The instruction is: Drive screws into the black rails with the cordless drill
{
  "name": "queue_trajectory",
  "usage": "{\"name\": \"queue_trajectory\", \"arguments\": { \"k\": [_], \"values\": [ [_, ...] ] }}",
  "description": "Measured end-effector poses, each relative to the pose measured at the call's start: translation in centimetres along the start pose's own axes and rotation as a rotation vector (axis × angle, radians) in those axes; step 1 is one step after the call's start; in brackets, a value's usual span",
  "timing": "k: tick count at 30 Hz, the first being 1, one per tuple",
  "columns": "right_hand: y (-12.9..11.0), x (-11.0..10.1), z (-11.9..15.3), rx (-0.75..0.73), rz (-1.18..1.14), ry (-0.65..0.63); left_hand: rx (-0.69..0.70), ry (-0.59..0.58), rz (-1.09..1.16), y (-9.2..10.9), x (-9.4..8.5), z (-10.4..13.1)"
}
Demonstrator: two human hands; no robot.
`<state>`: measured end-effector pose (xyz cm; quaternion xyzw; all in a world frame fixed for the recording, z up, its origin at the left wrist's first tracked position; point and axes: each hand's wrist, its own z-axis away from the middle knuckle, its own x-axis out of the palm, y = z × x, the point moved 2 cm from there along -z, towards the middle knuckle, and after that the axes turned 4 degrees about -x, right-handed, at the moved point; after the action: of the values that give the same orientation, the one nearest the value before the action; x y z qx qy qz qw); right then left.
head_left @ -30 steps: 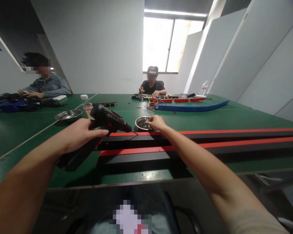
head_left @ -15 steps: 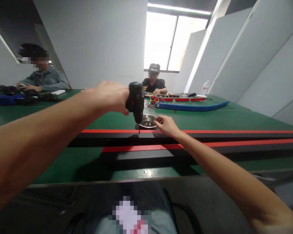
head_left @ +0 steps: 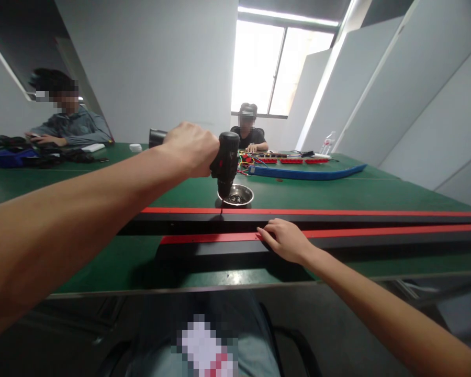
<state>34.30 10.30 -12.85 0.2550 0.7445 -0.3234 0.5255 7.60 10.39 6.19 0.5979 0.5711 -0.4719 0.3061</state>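
My left hand (head_left: 192,149) is wrapped around a black cordless drill (head_left: 226,157), which points down. Its thin bit ends at the red top strip of the far black bar (head_left: 329,218). With fingertips pinched together, my right hand (head_left: 286,242) touches the red strip of the near black bar (head_left: 220,248). Whatever lies between those fingertips is too small to make out. Just behind the far bar is a round metal bowl (head_left: 248,201) with small dark pieces inside, partly hidden by the drill.
Both bars lie across the green table (head_left: 172,183), close to its front edge. Farther back are a long blue strip (head_left: 310,172), coloured wires and red parts (head_left: 291,161). Two people sit beyond the table. Dark items and a blue tray (head_left: 13,158) are at left.
My right hand has moved from the bowl's rim towards me, down to the near bar's red strip. The drill's body has shifted slightly right, its bit staying at the far bar.
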Motion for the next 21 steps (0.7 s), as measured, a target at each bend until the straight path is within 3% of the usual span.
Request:
{"name": "queue_trajectory", "arguments": {
  "k": [5,15,19,21],
  "values": [
    [-0.5,0.2,1.4,-0.018,0.08,0.017,0.042,0.028,0.08,0.4,-0.1,0.4],
    [-1.1,-0.1,1.9,0.002,0.054,-0.002,0.066,0.073,-0.051,0.1,0.2,1.6],
    [-1.2,-0.1,2.6,-0.01,0.037,-0.023,0.039,0.093,0.087,-0.2,0.1,2.4],
    [-1.4,-0.2,3.1,0.003,0.016,-0.032,0.02,0.032,0.147,-0.7,0.0,2.4]
  ]
}}
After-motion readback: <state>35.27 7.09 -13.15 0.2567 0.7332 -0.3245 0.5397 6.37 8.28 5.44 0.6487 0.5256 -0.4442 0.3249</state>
